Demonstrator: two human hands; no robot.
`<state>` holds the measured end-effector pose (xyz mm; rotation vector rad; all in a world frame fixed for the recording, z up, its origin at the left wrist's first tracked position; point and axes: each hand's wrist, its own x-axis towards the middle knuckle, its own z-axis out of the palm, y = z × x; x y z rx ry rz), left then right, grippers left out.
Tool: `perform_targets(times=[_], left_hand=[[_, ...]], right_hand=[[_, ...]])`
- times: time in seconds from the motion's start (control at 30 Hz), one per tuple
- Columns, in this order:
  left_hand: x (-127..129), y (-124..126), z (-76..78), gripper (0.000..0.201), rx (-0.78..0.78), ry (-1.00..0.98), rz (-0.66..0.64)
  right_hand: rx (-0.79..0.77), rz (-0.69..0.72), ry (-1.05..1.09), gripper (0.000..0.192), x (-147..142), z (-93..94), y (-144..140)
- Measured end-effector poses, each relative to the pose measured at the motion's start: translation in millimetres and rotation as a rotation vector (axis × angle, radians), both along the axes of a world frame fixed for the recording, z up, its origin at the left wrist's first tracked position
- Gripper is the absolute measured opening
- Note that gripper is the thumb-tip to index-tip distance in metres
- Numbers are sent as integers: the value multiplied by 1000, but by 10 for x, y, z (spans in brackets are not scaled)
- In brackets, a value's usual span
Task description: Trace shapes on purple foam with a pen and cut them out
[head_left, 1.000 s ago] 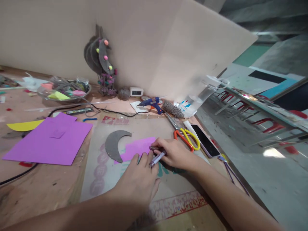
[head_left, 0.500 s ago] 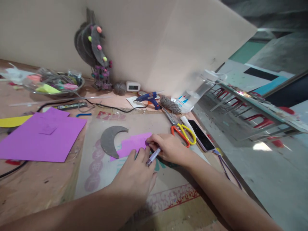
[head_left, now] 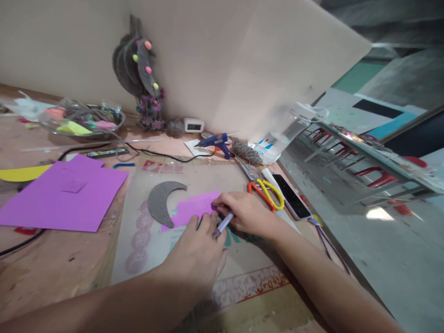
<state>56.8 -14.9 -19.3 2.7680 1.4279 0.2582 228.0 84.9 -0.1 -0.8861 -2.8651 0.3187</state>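
“Purple paper (head_left: 194, 206) is seen on the printed board (head_left: 204, 178), but where is it placed from the grip?”

“To the left of the right hand (head_left: 244, 212). Its far right end is met by that hand's fingertips, and the rest is stretched away leftward and a little back toward the wearer.”

“So its long axis is slanted?”

“Yes, from lower left to upper right. The left end is overlapped by the lower tip of the grey crescent (head_left: 159, 201).”

“Which hand is set nearer?”

“Neither by much. The right end is covered by the right hand, while the near edge is met by the fingertips of the left hand (head_left: 199, 240).”

“And how is each hand held?”

“The left is laid palm down, its fingers loosely extended, with nothing seen to be gripped. The right is curled closed around the upper end of a pen-like stick (head_left: 223, 225) (its lower end is pointed back at the left hand's fingers). Whether paper is also pinched at those fingertips cannot be told.”

“Are the scissors (head_left: 267, 192) held?”

“No, they are laid beyond the right hand, handles toward the wearer.”
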Motion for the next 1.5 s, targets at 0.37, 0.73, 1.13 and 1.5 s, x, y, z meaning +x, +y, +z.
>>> perform_targets(times=[0.37, 0.73, 1.13, 1.5], left_hand=[[-3, -4, 22, 38, 9, 14, -4], [-9, 5, 10, 37, 22, -5, -6], [-4, 2, 30, 35, -10, 5, -14], [-9, -7, 27, 39, -2, 4, -7]], right_hand=[[-42, -12, 37, 12, 8, -31, -2], [67, -2, -38, 11, -40, -32, -52], [-25, -13, 41, 13, -19, -59, -27], [93, 32, -39, 12, -60, -30, -66]])
